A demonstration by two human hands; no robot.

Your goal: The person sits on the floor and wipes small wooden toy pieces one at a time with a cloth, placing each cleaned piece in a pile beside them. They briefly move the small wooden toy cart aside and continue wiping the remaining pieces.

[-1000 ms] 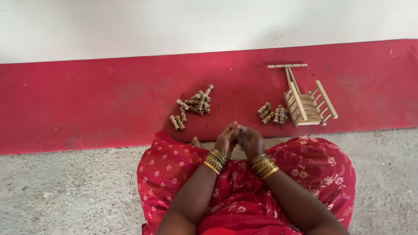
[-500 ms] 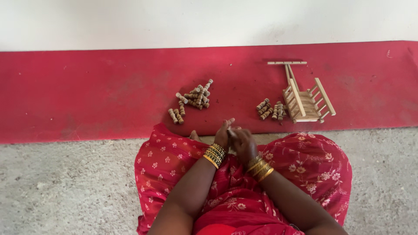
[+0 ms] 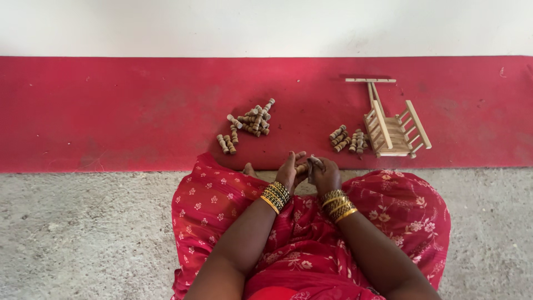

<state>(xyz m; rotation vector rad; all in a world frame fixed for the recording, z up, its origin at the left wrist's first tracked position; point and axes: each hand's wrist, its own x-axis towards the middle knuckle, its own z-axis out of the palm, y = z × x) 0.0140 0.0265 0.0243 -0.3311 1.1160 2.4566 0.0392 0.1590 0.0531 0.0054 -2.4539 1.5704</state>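
A small, pale wooden peg (image 3: 301, 168), short and ridged like a turned spindle, sat between the two hands just above the lap, at the near edge of the red strip of floor (image 3: 111, 111). The left hand (image 3: 290, 169) stood on its edge, palm turned inward, fingers curled loosely toward the peg and touching it. The right hand (image 3: 323, 173) was more tightly curled, knuckles up, pressing a small dark object against the peg; what that object was could not be told. Both wrists carried stacks of gold and dark bangles (image 3: 276, 196), and the forearms came in from the lower edge over a red flowered garment (image 3: 222, 205) spread across crossed legs.

On the red strip, well apart from the hands on the left, lay a loose heap of the same wooden pegs (image 3: 251, 121), with a few strays (image 3: 226, 144) just beside it. To the right of the hands lay a smaller cluster of pegs (image 3: 347, 139), touching a little slatted wooden frame (image 3: 394, 130), shaped like a toy cart or chair with a long handle ending in a crossbar. Grey speckled floor (image 3: 83, 233) spread on either side of the person, and a white wall (image 3: 266, 25) ran above the red strip.
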